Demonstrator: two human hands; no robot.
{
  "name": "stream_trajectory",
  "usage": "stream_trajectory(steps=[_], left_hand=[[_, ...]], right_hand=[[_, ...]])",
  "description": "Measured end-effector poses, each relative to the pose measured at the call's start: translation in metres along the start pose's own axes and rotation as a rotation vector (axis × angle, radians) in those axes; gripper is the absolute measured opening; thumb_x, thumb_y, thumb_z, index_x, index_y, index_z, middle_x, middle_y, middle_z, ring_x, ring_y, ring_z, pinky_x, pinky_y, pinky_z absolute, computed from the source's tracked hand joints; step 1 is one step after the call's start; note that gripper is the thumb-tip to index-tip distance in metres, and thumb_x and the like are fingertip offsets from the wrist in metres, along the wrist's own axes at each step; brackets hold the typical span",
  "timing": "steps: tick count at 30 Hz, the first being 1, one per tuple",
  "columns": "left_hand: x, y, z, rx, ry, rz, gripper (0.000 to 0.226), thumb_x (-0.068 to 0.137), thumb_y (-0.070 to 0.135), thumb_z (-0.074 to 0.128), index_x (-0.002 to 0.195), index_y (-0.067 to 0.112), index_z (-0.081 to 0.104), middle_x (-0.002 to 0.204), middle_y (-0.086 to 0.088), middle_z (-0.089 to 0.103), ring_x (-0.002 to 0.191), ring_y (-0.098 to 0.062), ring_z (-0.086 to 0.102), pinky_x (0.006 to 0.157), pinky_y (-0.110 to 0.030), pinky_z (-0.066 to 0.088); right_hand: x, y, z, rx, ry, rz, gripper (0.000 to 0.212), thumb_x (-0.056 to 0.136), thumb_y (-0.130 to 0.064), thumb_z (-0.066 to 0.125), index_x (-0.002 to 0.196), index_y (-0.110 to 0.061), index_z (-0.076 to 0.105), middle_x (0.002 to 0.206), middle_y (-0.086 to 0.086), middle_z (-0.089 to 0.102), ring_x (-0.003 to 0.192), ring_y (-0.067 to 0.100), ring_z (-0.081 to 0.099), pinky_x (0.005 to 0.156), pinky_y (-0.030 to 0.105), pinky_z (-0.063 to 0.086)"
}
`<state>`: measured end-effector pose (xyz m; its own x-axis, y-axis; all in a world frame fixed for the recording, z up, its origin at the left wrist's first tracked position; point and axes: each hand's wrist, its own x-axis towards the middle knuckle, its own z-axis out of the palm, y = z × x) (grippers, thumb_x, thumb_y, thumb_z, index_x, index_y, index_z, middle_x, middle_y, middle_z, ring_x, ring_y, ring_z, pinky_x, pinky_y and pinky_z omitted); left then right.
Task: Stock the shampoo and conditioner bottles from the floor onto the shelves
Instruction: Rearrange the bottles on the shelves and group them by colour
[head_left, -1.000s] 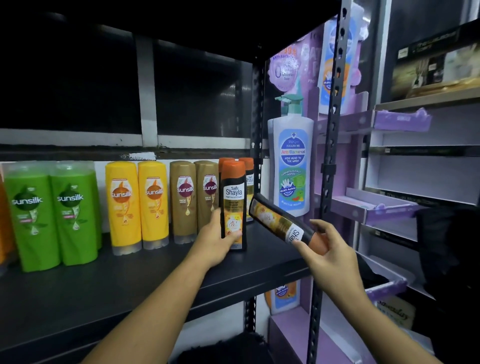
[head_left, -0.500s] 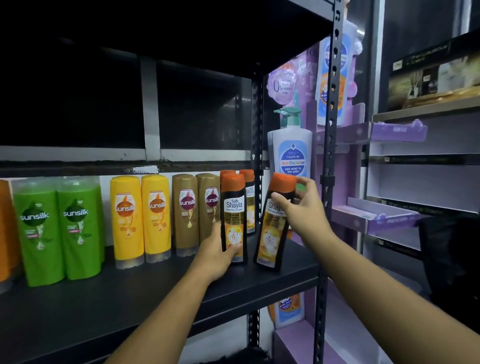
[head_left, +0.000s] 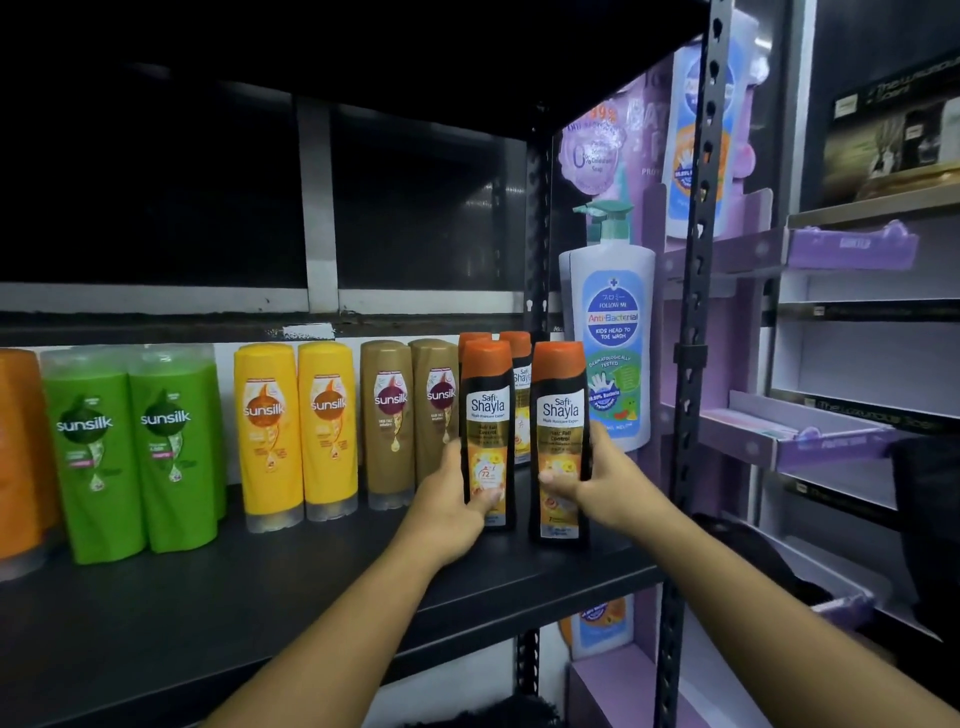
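- The left hand (head_left: 452, 499) grasps the left black bottle (head_left: 488, 415) low on its body. The thumb lies across the front label, and the fingers wrap round the back, out of sight.
- The right hand (head_left: 608, 483) grasps the right black bottle (head_left: 560, 415) at about the same height, with the thumb on the front and the fingers curled round its right side.
- Both bottles have orange caps and stand upright on the dark shelf (head_left: 311, 597) near its right end. They are just beside each other with a narrow gap between, the right one a little nearer the front edge.
- More black bottles (head_left: 521, 374) of the same kind stand right behind them.
- Leftward along the shelf stand brown bottles (head_left: 389, 415), then yellow bottles (head_left: 296, 426), then green bottles (head_left: 130, 447), and an orange bottle (head_left: 18, 441) at the picture's edge, all upright.
- Beyond the shelf's right end, a white pump bottle (head_left: 615, 338) stands against a purple display stand (head_left: 831, 436), behind the metal post (head_left: 691, 364).
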<state>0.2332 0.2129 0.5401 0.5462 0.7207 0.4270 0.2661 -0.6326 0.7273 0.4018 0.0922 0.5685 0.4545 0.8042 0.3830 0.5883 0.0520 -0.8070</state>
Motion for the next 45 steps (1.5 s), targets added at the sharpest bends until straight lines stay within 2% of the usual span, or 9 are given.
stream_trajectory(steps=[4, 13, 16, 22, 27, 32, 38, 41, 45], left_hand=[[0.011, 0.001, 0.009, 0.118, 0.052, -0.001, 0.057, 0.097, 0.028, 0.069, 0.142, 0.031, 0.034, 0.13, 0.006, 0.062, 0.111, -0.011, 0.056, 0.092, -0.032, 0.045], [0.065, 0.005, 0.041, 0.346, 0.164, -0.108, 0.044, 0.096, 0.025, 0.071, 0.122, 0.02, 0.036, 0.122, -0.005, 0.064, 0.108, -0.025, 0.064, 0.089, -0.041, 0.056], [0.078, 0.0, 0.049, 0.4, 0.197, -0.132, 0.047, 0.096, 0.027, 0.07, 0.126, 0.019, 0.036, 0.121, -0.006, 0.065, 0.107, -0.027, 0.065, 0.088, -0.044, 0.057], [0.091, -0.012, 0.057, 0.422, 0.24, -0.14, 0.063, 0.097, 0.03, 0.068, 0.146, 0.017, 0.03, 0.123, -0.006, 0.066, 0.109, -0.027, 0.066, 0.09, -0.044, 0.057], [0.094, -0.015, 0.057, 0.412, 0.259, -0.129, 0.059, 0.098, 0.031, 0.067, 0.143, 0.017, 0.033, 0.118, -0.004, 0.068, 0.107, -0.027, 0.067, 0.089, -0.044, 0.057], [0.093, -0.014, 0.054, 0.452, 0.267, -0.104, 0.061, 0.098, 0.036, 0.065, 0.147, 0.017, 0.034, 0.117, -0.003, 0.068, 0.107, -0.025, 0.067, 0.09, -0.042, 0.057], [0.077, 0.017, 0.021, 0.398, 0.342, 0.125, 0.056, 0.1, 0.039, 0.06, 0.153, 0.032, 0.044, 0.121, 0.01, 0.07, 0.105, -0.005, 0.067, 0.09, -0.032, 0.06], [0.085, 0.06, -0.013, 0.323, 0.405, 0.246, 0.045, 0.101, 0.032, 0.062, 0.145, 0.026, 0.056, 0.128, 0.009, 0.066, 0.111, -0.004, 0.062, 0.096, -0.03, 0.057], [0.143, 0.104, -0.053, 0.481, 0.395, 0.265, 0.028, 0.098, 0.032, 0.062, 0.125, 0.022, 0.068, 0.116, 0.005, 0.069, 0.107, -0.012, 0.062, 0.089, -0.029, 0.052]], right_hand=[[0.026, 0.015, 0.002, -0.022, 0.087, 0.035, 0.058, 0.089, -0.02, 0.076, 0.134, -0.032, 0.042, 0.113, -0.011, 0.064, 0.106, 0.014, 0.062, 0.092, 0.038, 0.053], [0.105, 0.045, 0.022, 0.018, 0.123, 0.052, 0.043, 0.091, -0.018, 0.072, 0.126, -0.026, 0.047, 0.113, 0.0, 0.068, 0.099, 0.017, 0.064, 0.093, 0.041, 0.053], [0.115, 0.056, 0.029, 0.015, 0.152, 0.007, 0.045, 0.092, -0.023, 0.071, 0.129, -0.029, 0.048, 0.111, -0.004, 0.069, 0.092, 0.011, 0.065, 0.09, 0.038, 0.052], [0.121, 0.08, 0.036, 0.031, 0.169, -0.037, 0.051, 0.09, -0.022, 0.074, 0.133, -0.033, 0.05, 0.11, -0.011, 0.07, 0.105, 0.014, 0.067, 0.096, 0.04, 0.054], [0.119, 0.083, 0.034, -0.003, 0.101, -0.018, 0.055, 0.091, -0.01, 0.072, 0.139, -0.023, 0.048, 0.119, -0.007, 0.066, 0.114, 0.015, 0.064, 0.1, 0.033, 0.05], [0.115, 0.079, 0.033, -0.039, 0.076, -0.015, 0.053, 0.094, -0.011, 0.068, 0.141, -0.023, 0.045, 0.115, -0.006, 0.065, 0.103, 0.011, 0.058, 0.091, 0.027, 0.045], [0.113, 0.08, 0.032, -0.032, 0.051, -0.019, 0.047, 0.095, -0.014, 0.066, 0.136, -0.026, 0.047, 0.104, -0.013, 0.063, 0.095, 0.006, 0.058, 0.084, 0.022, 0.044], [0.112, 0.08, 0.032, -0.049, 0.045, -0.035, 0.048, 0.094, -0.017, 0.068, 0.134, -0.03, 0.046, 0.104, -0.015, 0.064, 0.095, 0.006, 0.059, 0.086, 0.023, 0.046], [0.112, 0.079, 0.032, -0.065, 0.036, -0.051, 0.054, 0.092, -0.017, 0.071, 0.135, -0.031, 0.043, 0.103, -0.019, 0.06, 0.097, 0.004, 0.056, 0.089, 0.021, 0.042]])
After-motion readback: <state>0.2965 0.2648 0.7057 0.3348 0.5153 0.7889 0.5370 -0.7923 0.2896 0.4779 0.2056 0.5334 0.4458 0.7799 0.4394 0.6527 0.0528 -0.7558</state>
